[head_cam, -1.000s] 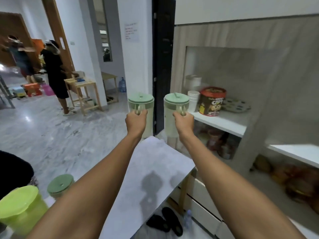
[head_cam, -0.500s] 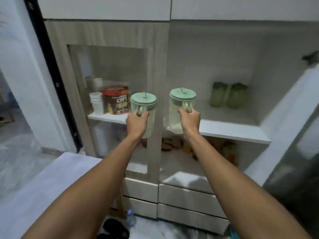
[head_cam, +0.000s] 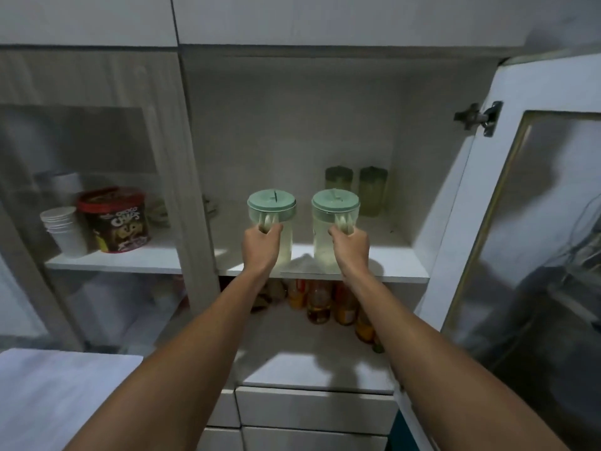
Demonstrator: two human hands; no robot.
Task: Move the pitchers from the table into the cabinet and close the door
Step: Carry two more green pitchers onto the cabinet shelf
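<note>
Our left hand and right hand each grip a green-lidded pitcher by its handle; set carelessly, either could catch the shelf edge below and tip.

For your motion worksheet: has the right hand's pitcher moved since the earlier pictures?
Yes. The right pitcher has gone forward to the open cabinet's shelf, nearing the two back pitchers.

You are looking into a dim scene with a greenish-grey cast. Light comes from behind you, falling brightest on the front of the shelf and throwing soft shadows of your arms onto the counter below. The glass door on the right shows smeared reflections. Straight edges bow near the frame borders, and the back of the cabinet looks soft and grainy.
</note>
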